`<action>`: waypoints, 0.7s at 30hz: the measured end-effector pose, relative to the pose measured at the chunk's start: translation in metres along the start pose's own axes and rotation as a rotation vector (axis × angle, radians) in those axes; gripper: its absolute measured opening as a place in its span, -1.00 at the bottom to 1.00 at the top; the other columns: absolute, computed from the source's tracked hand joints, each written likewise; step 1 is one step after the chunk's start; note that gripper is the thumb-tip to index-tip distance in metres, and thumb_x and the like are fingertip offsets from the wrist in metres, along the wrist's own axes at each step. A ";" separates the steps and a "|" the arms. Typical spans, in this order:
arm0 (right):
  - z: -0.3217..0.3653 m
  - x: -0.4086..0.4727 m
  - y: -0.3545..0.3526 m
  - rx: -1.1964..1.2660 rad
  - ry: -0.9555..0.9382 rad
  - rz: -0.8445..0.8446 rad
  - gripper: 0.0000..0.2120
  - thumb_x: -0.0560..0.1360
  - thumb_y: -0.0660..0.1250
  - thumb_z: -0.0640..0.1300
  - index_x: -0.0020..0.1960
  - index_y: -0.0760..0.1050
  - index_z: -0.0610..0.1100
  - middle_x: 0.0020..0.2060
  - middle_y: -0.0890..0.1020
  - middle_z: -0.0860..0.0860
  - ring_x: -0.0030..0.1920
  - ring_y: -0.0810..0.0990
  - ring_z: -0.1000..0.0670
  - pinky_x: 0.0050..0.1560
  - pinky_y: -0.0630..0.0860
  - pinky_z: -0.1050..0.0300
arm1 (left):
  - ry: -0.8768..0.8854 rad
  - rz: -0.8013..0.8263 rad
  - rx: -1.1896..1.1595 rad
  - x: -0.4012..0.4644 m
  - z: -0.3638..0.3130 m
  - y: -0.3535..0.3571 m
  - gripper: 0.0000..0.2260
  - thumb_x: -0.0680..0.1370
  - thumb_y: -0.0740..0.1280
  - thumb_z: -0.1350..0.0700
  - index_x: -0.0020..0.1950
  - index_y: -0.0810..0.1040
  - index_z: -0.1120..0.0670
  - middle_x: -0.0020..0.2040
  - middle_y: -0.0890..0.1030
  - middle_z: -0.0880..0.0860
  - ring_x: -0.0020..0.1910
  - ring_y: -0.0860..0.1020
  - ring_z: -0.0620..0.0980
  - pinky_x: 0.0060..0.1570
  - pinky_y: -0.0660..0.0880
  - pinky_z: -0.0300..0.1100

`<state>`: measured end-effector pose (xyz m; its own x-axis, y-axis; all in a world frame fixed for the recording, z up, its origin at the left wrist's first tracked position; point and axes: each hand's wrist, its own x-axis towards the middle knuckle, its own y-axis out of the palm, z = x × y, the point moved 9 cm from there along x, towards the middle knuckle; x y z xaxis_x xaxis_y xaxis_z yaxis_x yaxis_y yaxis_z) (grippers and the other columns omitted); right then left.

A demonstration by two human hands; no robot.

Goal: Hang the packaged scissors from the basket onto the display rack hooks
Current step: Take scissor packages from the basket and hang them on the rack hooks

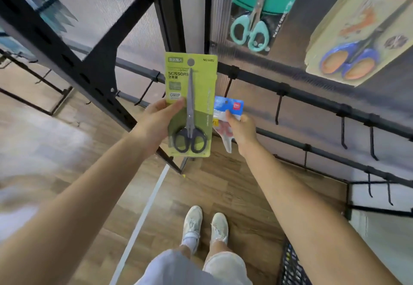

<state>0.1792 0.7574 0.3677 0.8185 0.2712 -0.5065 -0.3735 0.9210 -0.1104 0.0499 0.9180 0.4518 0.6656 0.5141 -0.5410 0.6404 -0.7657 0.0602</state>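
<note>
Green card (199, 79), stiff and light, pinched by left hand (156, 124); right hand (241, 128) grips floppy pouch (225, 115) — hold near holes.

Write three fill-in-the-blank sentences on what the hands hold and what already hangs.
1. The left hand holds a green pack of ____-handled scissors.
2. The right hand pinches a pack with a ____ top.
3. The teal scissors hang ____ the hands.

Missing: black; blue; above

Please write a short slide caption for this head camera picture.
Left hand holds green scissors pack, right hand a blue-topped pack, before empty rack hooks.
</note>
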 end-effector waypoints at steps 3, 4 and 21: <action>-0.008 0.007 0.001 0.009 0.043 0.004 -0.88 0.57 0.25 -0.25 0.06 0.48 -0.28 -0.18 0.55 -0.04 -0.39 0.54 0.20 -0.48 0.39 0.45 | -0.018 0.003 -0.003 0.004 0.001 -0.001 -0.83 0.54 0.32 0.04 0.07 0.58 0.08 0.09 0.65 0.12 0.10 0.60 0.13 0.15 0.52 0.08; -0.008 0.009 0.001 -0.013 0.029 -0.016 -0.85 0.57 0.26 -0.22 0.09 0.51 -0.28 -0.16 0.56 -0.05 -0.30 0.57 0.12 -0.40 0.43 0.39 | -0.024 0.003 -0.003 0.005 0.001 -0.002 -0.80 0.53 0.33 0.03 0.10 0.57 0.08 0.10 0.64 0.12 0.12 0.60 0.14 0.16 0.51 0.10; 0.004 0.064 0.006 -0.141 0.044 -0.093 -0.71 0.61 0.18 -0.05 0.21 0.44 -0.23 -0.05 0.54 -0.06 -0.12 0.52 0.01 -0.30 0.42 0.26 | 0.008 0.025 -0.031 0.018 -0.012 0.005 -0.85 0.57 0.28 0.07 0.08 0.59 0.05 0.10 0.65 0.10 0.12 0.60 0.11 0.20 0.49 0.10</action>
<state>0.2312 0.7813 0.3377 0.8337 0.1714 -0.5249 -0.3572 0.8923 -0.2760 0.0698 0.9278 0.4522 0.6845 0.4977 -0.5327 0.6348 -0.7662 0.0999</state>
